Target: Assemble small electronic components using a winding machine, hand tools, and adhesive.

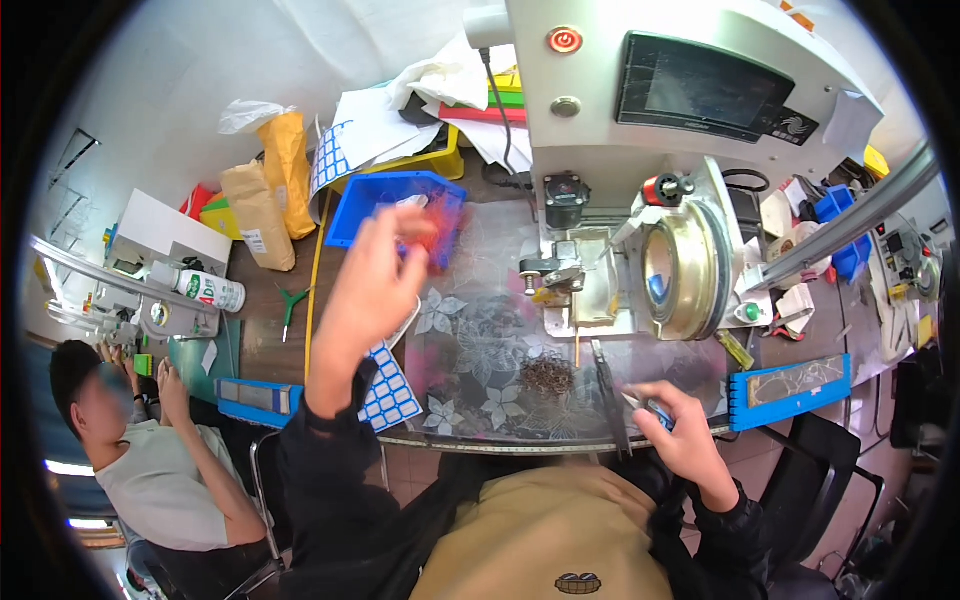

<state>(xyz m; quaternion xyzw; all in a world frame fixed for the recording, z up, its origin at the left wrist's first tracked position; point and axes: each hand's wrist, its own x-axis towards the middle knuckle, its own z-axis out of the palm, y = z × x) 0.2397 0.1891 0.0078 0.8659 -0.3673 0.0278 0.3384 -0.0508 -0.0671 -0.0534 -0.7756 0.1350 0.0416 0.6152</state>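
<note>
My left hand is raised over the near side of a blue bin. Its fingers are smeared by motion, so whether they grip anything cannot be made out. Blurred red strands, perhaps wires, show beside the fingertips at the bin's right part. Near the table's front edge, my right hand is closed round a blue-handled pointed hand tool, mostly hidden by the fingers. Just left of it lie dark tweezers, reaching past the front edge. A heap of short brown clippings sits left of the tweezers.
A white bench machine with a screen and a metal reel stands at the back right. Blue trays sit at the front edge. Paper bags, a white bottle and green-handled cutters lie left. A co-worker sits far left.
</note>
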